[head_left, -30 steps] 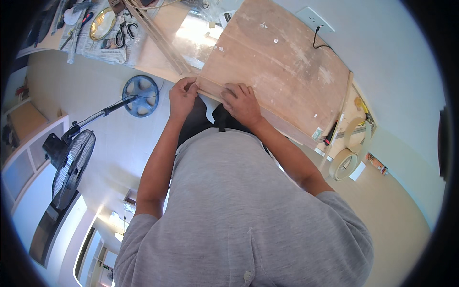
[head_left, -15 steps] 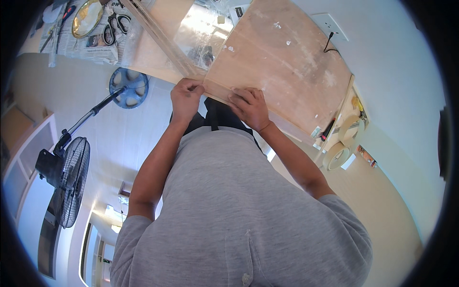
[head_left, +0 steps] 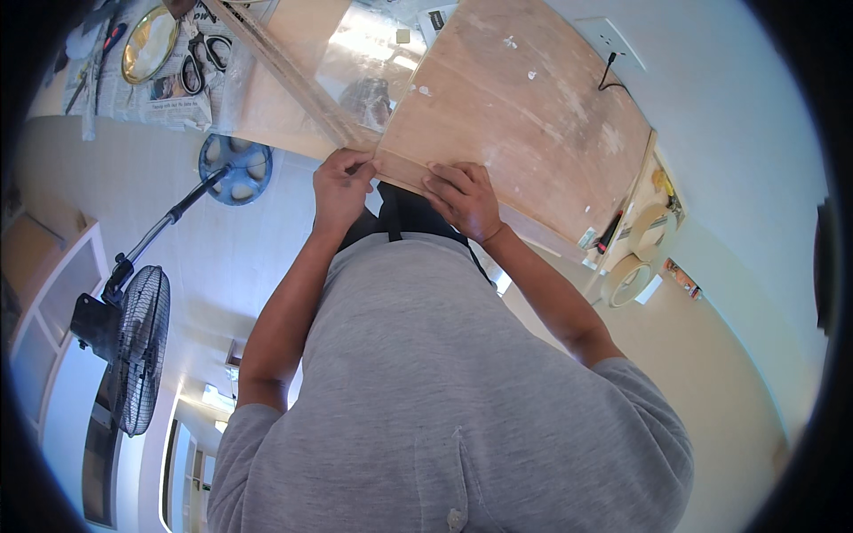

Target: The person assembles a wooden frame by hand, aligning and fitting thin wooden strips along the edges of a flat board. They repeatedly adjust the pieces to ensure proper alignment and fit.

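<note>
A large light-brown wooden board [head_left: 524, 107], scuffed with white marks, lies in front of me. A narrow pale strip [head_left: 402, 169] runs along its near edge. My left hand [head_left: 342, 191] is closed in a pinch at the board's near left corner; whatever is between its fingertips is too small to make out. To its right, my right hand [head_left: 464, 197] grips the near edge, fingers bent over the strip and thumb hidden. A long thin wooden batten [head_left: 284, 75] slants away from beside my left hand.
Scissors [head_left: 203, 62] and a gold-rimmed dish [head_left: 149, 46] lie on newspaper at far left. Clear plastic sheeting [head_left: 360, 49] is behind the board. Tape rolls [head_left: 626, 281] sit at the right, below a wall socket [head_left: 609, 43] with a black cable. A standing fan [head_left: 142, 351] is at left.
The whole view has shifted slightly. My left fingers have moved a little at the corner, while my right hand keeps its place on the edge. A brown shape shows more at the upper left rim.
</note>
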A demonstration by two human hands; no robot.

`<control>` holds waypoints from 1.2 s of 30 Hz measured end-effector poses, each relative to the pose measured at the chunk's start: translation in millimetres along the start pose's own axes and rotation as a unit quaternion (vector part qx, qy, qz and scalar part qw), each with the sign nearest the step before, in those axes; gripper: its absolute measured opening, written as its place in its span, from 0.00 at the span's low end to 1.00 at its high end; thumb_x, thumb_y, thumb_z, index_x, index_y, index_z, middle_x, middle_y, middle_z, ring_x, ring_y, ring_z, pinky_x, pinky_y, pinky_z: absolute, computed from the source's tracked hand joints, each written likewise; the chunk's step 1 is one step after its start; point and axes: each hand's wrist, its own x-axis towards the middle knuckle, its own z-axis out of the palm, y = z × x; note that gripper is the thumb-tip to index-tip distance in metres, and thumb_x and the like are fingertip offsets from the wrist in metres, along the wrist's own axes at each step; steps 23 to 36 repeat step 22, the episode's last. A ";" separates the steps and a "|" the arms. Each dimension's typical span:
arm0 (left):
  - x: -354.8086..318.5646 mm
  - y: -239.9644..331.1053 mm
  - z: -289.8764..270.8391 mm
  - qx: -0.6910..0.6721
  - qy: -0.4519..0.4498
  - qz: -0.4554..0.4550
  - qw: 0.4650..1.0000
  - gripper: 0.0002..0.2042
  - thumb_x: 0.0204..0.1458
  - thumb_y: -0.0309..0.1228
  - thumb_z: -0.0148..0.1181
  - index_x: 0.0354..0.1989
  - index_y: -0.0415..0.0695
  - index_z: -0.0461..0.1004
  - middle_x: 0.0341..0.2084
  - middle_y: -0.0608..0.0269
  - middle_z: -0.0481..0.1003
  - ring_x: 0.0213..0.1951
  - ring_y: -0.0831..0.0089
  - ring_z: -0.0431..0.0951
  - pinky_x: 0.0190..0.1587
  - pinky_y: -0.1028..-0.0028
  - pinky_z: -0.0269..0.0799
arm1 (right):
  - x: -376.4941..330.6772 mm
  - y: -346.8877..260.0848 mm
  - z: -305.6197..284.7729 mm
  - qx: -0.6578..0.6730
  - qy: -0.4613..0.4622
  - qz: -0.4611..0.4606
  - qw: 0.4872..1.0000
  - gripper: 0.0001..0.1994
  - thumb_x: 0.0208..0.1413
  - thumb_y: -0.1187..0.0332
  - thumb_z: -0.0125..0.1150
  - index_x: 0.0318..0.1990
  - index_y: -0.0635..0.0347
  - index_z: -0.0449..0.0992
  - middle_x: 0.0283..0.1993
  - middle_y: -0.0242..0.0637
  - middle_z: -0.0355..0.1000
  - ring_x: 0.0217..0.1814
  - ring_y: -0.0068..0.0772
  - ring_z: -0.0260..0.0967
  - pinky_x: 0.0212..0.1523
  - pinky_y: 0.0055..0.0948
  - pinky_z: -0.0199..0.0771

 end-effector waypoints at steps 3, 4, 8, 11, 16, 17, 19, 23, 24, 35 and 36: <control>-0.6 -1.1 -0.4 -0.006 -0.009 -0.003 1.000 0.07 0.55 0.24 0.69 0.39 0.32 0.83 0.27 0.62 0.79 0.22 0.79 0.75 0.26 0.78 0.69 | -0.9 -0.6 -2.8 -0.003 -0.004 -0.001 1.000 0.16 0.51 0.64 0.73 0.49 0.48 0.84 0.59 0.26 0.76 0.53 0.39 0.69 0.53 0.40 0.69; 0.1 -1.9 0.4 -0.008 -0.012 -0.003 1.000 0.08 0.56 0.24 0.69 0.39 0.32 0.83 0.26 0.63 0.79 0.22 0.80 0.74 0.26 0.79 0.67 | -0.5 -0.8 -3.7 -0.007 -0.002 -0.001 1.000 0.16 0.50 0.64 0.74 0.48 0.49 0.84 0.58 0.26 0.76 0.51 0.40 0.70 0.52 0.39 0.70; -2.7 -8.3 7.2 -0.031 0.030 0.010 0.999 0.08 0.55 0.25 0.70 0.39 0.33 0.83 0.24 0.65 0.79 0.22 0.81 0.73 0.24 0.80 0.64 | 0.5 -3.7 -3.9 -0.007 0.018 -0.005 1.000 0.14 0.50 0.65 0.75 0.46 0.50 0.84 0.57 0.27 0.77 0.49 0.40 0.71 0.51 0.38 0.70; -6.4 -12.2 13.2 -0.044 0.059 0.012 0.997 0.09 0.54 0.26 0.71 0.40 0.34 0.83 0.24 0.65 0.79 0.22 0.82 0.73 0.22 0.81 0.63 | -0.6 -3.6 -4.6 -0.006 0.015 -0.006 1.000 0.14 0.52 0.65 0.72 0.47 0.49 0.84 0.57 0.26 0.75 0.52 0.38 0.69 0.52 0.38 0.68; -9.4 -15.0 19.4 -0.015 0.081 0.058 0.995 0.09 0.55 0.28 0.69 0.39 0.35 0.83 0.25 0.64 0.79 0.22 0.82 0.74 0.21 0.81 0.62 | -4.4 -1.7 -2.0 -0.012 0.022 -0.014 1.000 0.13 0.52 0.64 0.71 0.46 0.49 0.83 0.57 0.26 0.74 0.54 0.36 0.68 0.53 0.38 0.67; -8.7 -16.0 19.1 -0.003 0.081 0.070 0.994 0.09 0.55 0.28 0.69 0.39 0.35 0.82 0.26 0.64 0.79 0.23 0.82 0.75 0.22 0.81 0.63 | -4.6 -1.3 -1.2 -0.014 0.019 -0.013 1.000 0.13 0.52 0.63 0.71 0.46 0.49 0.83 0.57 0.26 0.74 0.54 0.36 0.68 0.54 0.38 0.67; -7.6 -20.9 18.7 0.017 0.077 0.112 0.991 0.09 0.56 0.28 0.67 0.40 0.35 0.82 0.26 0.63 0.80 0.23 0.81 0.76 0.22 0.80 0.65 | -5.6 -1.4 -0.4 -0.014 0.011 -0.012 1.000 0.14 0.52 0.63 0.71 0.47 0.49 0.82 0.57 0.26 0.74 0.56 0.36 0.68 0.54 0.39 0.67; -1.7 -32.9 14.6 0.116 0.083 0.160 0.977 0.13 0.57 0.28 0.66 0.48 0.35 0.80 0.28 0.61 0.81 0.24 0.78 0.77 0.26 0.78 0.71 | -7.1 1.3 -2.5 0.003 -0.005 -0.013 1.000 0.16 0.53 0.64 0.71 0.50 0.49 0.81 0.59 0.28 0.73 0.58 0.37 0.66 0.56 0.42 0.65; -1.7 -32.9 14.6 0.116 0.083 0.160 0.977 0.13 0.57 0.28 0.66 0.48 0.35 0.80 0.28 0.61 0.81 0.24 0.78 0.77 0.26 0.78 0.71 | -7.1 1.3 -2.5 0.003 -0.005 -0.013 1.000 0.16 0.53 0.64 0.71 0.50 0.49 0.81 0.59 0.28 0.73 0.58 0.37 0.66 0.56 0.42 0.65; -1.7 -32.9 14.6 0.116 0.083 0.160 0.977 0.13 0.57 0.28 0.66 0.48 0.35 0.80 0.28 0.61 0.81 0.24 0.78 0.77 0.26 0.78 0.71 | -7.1 1.3 -2.5 0.003 -0.005 -0.013 1.000 0.16 0.53 0.64 0.71 0.50 0.49 0.81 0.59 0.28 0.73 0.58 0.37 0.66 0.56 0.42 0.65; -1.7 -32.9 14.6 0.116 0.083 0.160 0.977 0.13 0.57 0.28 0.66 0.48 0.35 0.80 0.28 0.61 0.81 0.24 0.78 0.77 0.26 0.78 0.71 | -7.1 1.3 -2.5 0.003 -0.005 -0.013 1.000 0.16 0.53 0.64 0.71 0.50 0.49 0.81 0.59 0.28 0.73 0.58 0.37 0.66 0.56 0.42 0.65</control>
